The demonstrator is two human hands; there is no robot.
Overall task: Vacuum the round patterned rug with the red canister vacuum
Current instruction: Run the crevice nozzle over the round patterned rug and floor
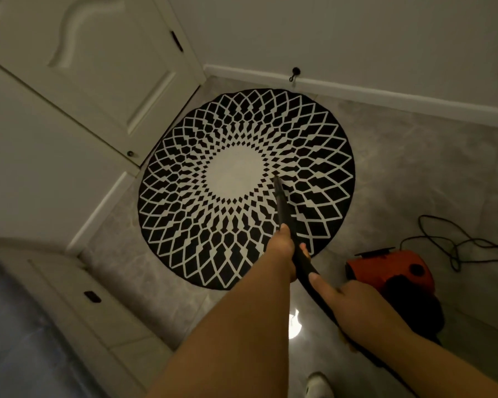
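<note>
The black wand (292, 242) is gripped in both hands here: the left hand (282, 254) is wrapped around it further forward, fingers (305, 249) curled round the far side so only their tips peek out, and the right hand (348, 297) is closed on it lower down toward the hose, with one finger laid along the tube. From there the wand runs up and forward to a narrow nozzle tip (276, 182), which is set down on the round patterned rug (242, 191) just right of the plain cream centre, probably touching the pile, though contact can't really be confirmed in light this dim. The red canister vacuum (397, 271) is parked on the tiled floor (414, 168) off the rug's near-right edge, with its black cord (454, 248) looped loosely behind it. For this step to be done well, the tip should be kept low and flat to the pile and drawn in slow overlapping strokes, working outward from the middle to the black border. With a tip that slim, lots of passes will likely be needed. A thin rug like this could get sucked up or bunched, so pressure is best kept light, and the cord and canister are better left clear of the feet.
</note>
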